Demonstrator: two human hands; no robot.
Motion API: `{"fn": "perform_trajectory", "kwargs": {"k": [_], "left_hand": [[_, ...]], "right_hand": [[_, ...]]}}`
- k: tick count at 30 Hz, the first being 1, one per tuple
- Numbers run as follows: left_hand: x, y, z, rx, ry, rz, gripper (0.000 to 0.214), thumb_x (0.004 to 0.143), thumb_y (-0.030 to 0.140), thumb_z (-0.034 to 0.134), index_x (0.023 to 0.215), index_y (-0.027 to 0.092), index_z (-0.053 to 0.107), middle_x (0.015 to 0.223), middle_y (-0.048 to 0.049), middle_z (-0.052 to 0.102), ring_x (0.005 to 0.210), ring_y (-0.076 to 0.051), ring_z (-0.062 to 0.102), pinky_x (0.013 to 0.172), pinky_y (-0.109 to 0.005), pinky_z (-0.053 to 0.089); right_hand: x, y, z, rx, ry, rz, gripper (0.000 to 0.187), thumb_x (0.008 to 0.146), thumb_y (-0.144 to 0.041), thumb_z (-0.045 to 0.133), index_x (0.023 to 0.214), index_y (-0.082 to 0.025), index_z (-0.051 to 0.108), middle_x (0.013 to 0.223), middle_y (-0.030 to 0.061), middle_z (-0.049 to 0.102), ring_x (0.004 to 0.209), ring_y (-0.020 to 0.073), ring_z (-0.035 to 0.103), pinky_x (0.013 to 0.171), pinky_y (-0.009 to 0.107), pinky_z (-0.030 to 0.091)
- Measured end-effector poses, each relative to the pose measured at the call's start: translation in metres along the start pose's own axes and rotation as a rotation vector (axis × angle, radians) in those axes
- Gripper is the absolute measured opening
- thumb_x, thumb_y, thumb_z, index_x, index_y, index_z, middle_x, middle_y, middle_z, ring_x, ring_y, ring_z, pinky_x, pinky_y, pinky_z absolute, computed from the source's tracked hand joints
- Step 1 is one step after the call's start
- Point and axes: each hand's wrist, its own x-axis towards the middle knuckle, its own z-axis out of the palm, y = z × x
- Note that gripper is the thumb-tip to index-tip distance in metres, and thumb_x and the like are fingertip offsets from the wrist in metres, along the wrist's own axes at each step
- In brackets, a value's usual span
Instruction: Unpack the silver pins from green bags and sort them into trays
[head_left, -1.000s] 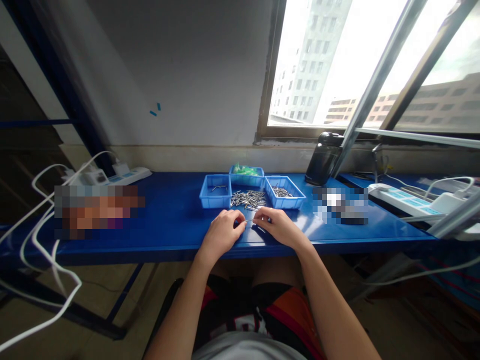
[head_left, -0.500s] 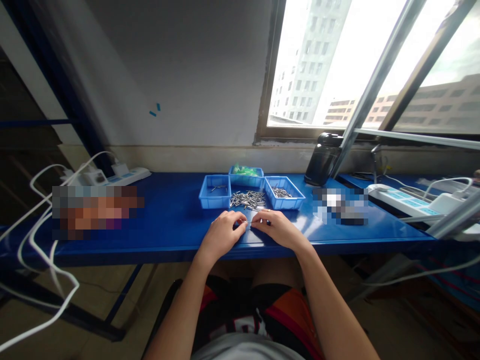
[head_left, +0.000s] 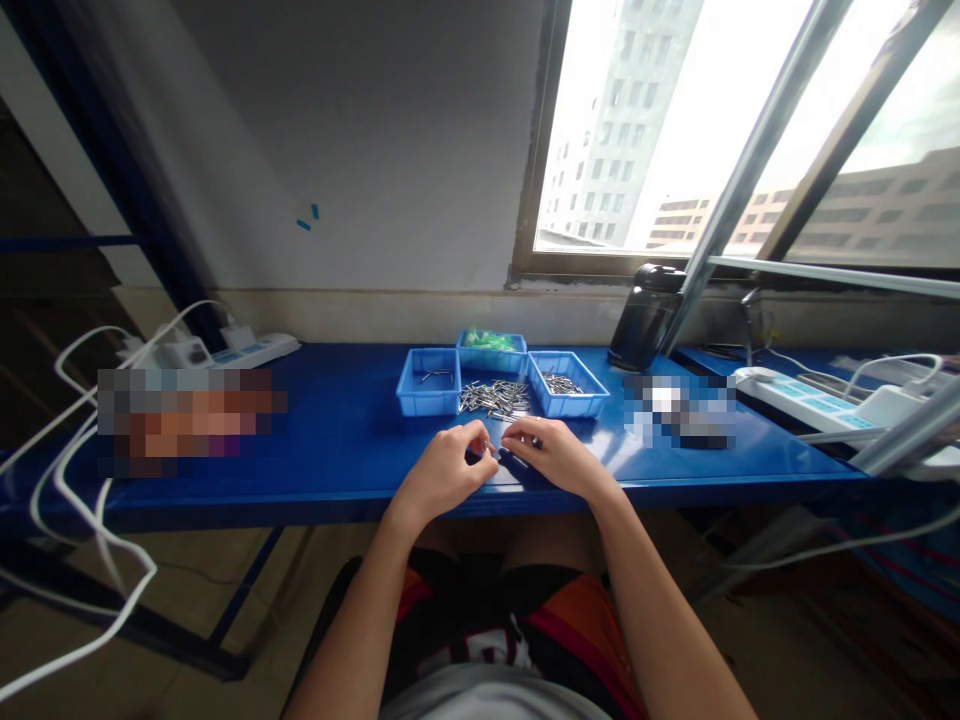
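Over the front part of the blue table, my left hand (head_left: 448, 466) is closed in a pinch, thumb against forefinger. A bit of a small silvery metal piece (head_left: 487, 447) shows at its fingertips; the rest is hidden. Close on its right, my right hand (head_left: 553, 453) has its thumb and fingers drawn together, and I cannot make out what is in them. The two hands are slightly apart. Just beyond them lies a loose pile of slim metal pieces (head_left: 495, 397), too small to tell their exact kind.
Around the pile stand a left blue bin (head_left: 427, 402) with a few metal pieces, a right blue bin (head_left: 571, 406) with many, and a back bin (head_left: 491, 362) holding green plastic. A black flask-like container (head_left: 646, 318) and power strips (head_left: 806, 402) stand farther out.
The thin metal piece that spanned both hands' fingertips now shows only at the left. My left fingers have turned and the fingertips moved slightly apart. The bins and pile look unchanged.
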Motion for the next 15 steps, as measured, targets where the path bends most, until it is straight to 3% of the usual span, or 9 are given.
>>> {"fn": "perform_trajectory", "kwargs": {"k": [7, 15], "left_hand": [[0.0001, 0.0017, -0.0005, -0.038, 0.0, -0.019, 0.009, 0.078, 0.024, 0.048, 0.074, 0.019, 0.054, 0.065, 0.0034, 0.056, 0.059, -0.011, 0.049, 0.055, -0.022, 0.035], [0.003, -0.0025, 0.0013, -0.046, -0.028, -0.02, 0.022, 0.083, 0.034, 0.047, 0.083, 0.019, 0.063, 0.07, 0.0004, 0.063, 0.062, -0.013, 0.054, 0.057, -0.023, 0.036]], "right_hand": [[-0.0002, -0.0021, -0.0015, 0.049, 0.039, 0.006, 0.017, 0.086, -0.028, 0.052, 0.081, -0.018, 0.064, 0.073, 0.0008, 0.063, 0.066, 0.0126, 0.054, 0.061, 0.023, 0.04], [-0.0015, -0.0026, -0.0036, 0.091, -0.02, 0.007, 0.016, 0.083, -0.031, 0.056, 0.087, -0.018, 0.064, 0.071, 0.0003, 0.061, 0.063, 0.0118, 0.053, 0.058, 0.022, 0.039]]}}
